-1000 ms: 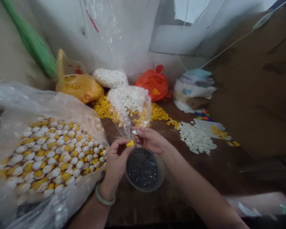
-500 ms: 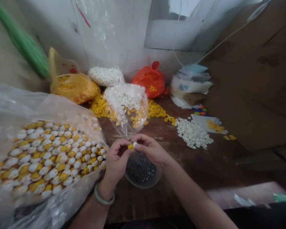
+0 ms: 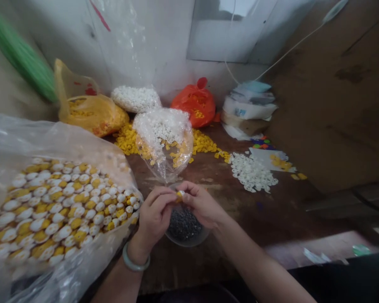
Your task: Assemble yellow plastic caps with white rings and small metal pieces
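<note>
Above a shallow bowl (image 3: 192,243) of small dark shiny pieces, both hands meet at a small yellow-and-white plastic piece (image 3: 180,195). My right hand (image 3: 204,206) pinches its white side between thumb and fingers. My left hand (image 3: 154,216), with a pale bangle (image 3: 135,263) at the wrist, is closed with its fingertips on the yellow side. The fingers cover much of the piece. To the left, a large clear plastic bag (image 3: 44,134) lies open, full of similar yellow-and-white pieces (image 3: 66,206).
Behind the hands sits a clear bag (image 3: 162,130) of white and yellow parts, amid loose yellow parts (image 3: 205,143). Yellow (image 3: 97,113), white-filled (image 3: 135,99) and red (image 3: 194,103) bags line the wall. White parts (image 3: 251,172) lie rightward, near stacked packets (image 3: 249,105) and a cardboard sheet (image 3: 337,105).
My left fingers have straightened and closed in against the small piece, which has turned slightly in my right hand. The whole view has shifted a little.
</note>
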`<state>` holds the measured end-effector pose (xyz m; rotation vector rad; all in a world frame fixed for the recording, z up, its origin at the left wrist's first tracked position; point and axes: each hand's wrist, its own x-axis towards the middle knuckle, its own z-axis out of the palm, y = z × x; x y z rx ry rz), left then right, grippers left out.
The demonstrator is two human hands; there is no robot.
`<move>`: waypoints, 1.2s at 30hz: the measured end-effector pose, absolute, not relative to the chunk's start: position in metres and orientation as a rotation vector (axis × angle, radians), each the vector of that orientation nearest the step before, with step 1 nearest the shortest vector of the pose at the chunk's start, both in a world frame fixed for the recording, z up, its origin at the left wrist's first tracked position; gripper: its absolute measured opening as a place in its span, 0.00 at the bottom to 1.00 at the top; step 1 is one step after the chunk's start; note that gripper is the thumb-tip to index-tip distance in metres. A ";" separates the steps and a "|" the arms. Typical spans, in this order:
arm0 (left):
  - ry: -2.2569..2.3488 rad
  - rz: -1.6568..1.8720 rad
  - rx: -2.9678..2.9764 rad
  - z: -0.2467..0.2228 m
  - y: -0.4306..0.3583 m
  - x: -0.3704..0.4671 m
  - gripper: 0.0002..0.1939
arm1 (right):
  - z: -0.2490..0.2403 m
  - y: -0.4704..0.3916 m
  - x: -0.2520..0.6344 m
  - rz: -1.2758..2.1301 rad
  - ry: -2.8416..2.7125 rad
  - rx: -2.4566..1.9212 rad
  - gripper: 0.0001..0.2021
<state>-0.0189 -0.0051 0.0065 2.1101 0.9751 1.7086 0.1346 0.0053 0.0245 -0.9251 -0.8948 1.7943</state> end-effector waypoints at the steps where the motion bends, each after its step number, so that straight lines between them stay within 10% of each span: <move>1: 0.954 1.705 2.117 0.007 -0.006 -0.019 0.16 | 0.024 0.003 0.134 1.797 -0.885 -0.920 0.25; 36: 0.943 1.758 2.132 0.017 -0.012 -0.014 0.12 | 0.026 -0.015 0.129 1.727 -0.903 -0.794 0.19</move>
